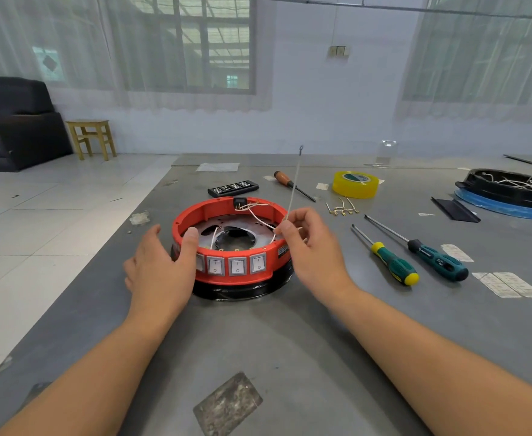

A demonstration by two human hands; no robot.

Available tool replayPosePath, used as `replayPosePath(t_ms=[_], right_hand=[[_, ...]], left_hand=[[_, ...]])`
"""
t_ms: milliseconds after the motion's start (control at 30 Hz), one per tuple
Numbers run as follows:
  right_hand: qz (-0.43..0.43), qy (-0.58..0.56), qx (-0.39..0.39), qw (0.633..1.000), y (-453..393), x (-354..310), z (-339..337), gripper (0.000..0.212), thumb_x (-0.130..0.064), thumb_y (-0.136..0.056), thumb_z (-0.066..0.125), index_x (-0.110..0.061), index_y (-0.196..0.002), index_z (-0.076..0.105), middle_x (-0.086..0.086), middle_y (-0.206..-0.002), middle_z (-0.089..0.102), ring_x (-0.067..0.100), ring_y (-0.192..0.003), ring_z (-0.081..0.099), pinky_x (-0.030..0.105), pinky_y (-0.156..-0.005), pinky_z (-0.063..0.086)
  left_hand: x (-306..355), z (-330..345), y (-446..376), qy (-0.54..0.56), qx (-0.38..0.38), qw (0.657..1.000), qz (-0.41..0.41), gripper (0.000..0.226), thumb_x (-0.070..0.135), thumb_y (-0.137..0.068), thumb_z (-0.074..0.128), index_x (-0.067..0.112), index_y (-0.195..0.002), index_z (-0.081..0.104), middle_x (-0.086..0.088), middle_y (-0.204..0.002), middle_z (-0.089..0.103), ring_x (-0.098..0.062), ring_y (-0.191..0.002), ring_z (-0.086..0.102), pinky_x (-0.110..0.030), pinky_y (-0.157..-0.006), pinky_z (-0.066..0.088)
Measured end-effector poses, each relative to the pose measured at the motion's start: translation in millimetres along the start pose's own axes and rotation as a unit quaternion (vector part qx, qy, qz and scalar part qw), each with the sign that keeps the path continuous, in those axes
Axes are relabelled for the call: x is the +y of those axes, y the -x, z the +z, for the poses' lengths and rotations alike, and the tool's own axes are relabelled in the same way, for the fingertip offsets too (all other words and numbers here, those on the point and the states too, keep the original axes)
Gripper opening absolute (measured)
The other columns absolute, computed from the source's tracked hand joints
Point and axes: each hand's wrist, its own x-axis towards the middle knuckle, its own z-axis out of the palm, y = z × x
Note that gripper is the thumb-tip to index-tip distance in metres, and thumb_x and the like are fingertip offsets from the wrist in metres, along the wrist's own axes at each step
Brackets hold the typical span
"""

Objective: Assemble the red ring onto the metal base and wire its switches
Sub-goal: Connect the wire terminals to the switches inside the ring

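Two hands work at the red ring (pixel 226 247), which sits on the metal base (pixel 242 291) mid-tabletop: the left hand (pixel 160 265) lies open against its rim, thumb hooked over, while the right hand (pixel 308 243) pinches a thin white wire (pixel 293 187) that stands stiffly upward. Such wire likely kinks easily and is best gripped near its terminal, whereas the ring looks rigid and light; the switches' (pixel 236 265) rear contacts are hidden behind the wall

Yellow tape roll (pixel 355 184), wooden stool (pixel 92 138), dark sofa (pixel 13 121)

Beside your right hand (pixel 308 247): red ring (pixel 223 212), grey-framed white switches (pixel 237 266), white wire (pixel 293 187). Beyond it: yellow tape roll (pixel 355 184); screwdrivers (pixel 393 262) teal, one yellow-capped.
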Motion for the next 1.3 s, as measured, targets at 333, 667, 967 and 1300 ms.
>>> replayPosePath(t_ms=[333, 667, 967, 1300], right_hand=[[0.037, 0.001, -0.057, 0.998, -16, 1, 11, 0.011, -0.026, -0.102, 0.059, -0.029, -0.092, 0.062, -0.008, -0.086, 0.074, -0.003, -0.075, 0.064, 0.009, -0.064, 0.047], [0.014, -0.055, -0.011, 0.998, -18, 4, 19, 0.018, -0.019, -0.101, 0.061, -0.033, -0.090, 0.063, -0.011, -0.085, 0.076, 0.010, -0.083, 0.069, 0.019, -0.066, 0.054], [-0.026, -0.047, 0.019, 0.998, -19, 11, 8, 0.021, -0.020, -0.100, 0.063, -0.039, -0.090, 0.062, -0.012, -0.089, 0.076, 0.012, -0.089, 0.072, 0.028, -0.081, 0.058], [-0.100, 0.062, 0.016, 0.993, -20, 8, 5, 0.013, -0.028, -0.097, 0.067, -0.040, -0.091, 0.065, -0.012, -0.090, 0.068, 0.008, -0.089, 0.065, 0.026, -0.078, 0.055]], left_hand=[[1, 0, -12, 0.075, -0.084, 0.989, -0.092, 0.051, 0.072, -0.094, 0.048, 0.026, -0.113, 0.056, -0.002, -0.115, 0.060, -0.031, -0.141, 0.039, -0.044, -0.099, 0.040], [4, -3, -18, 0.293, -0.105, 0.948, -0.063, 0.070, 0.070, -0.066, 0.071, 0.044, -0.129, 0.057, 0.012, -0.131, 0.070, -0.012, -0.123, 0.065, -0.042, -0.113, 0.048], [10, 3, -4, 0.441, -0.200, 0.874, -0.030, 0.074, 0.029, -0.096, 0.074, 0.061, -0.151, 0.036, 0.008, -0.138, 0.069, -0.017, -0.120, 0.071, -0.043, -0.107, 0.053], [1, 11, -8, 0.523, -0.184, 0.827, -0.098, 0.116, 0.017, -0.075, 0.083, 0.043, -0.163, 0.012, -0.009, -0.132, 0.072, -0.030, -0.109, 0.076, -0.045, -0.078, 0.066]])
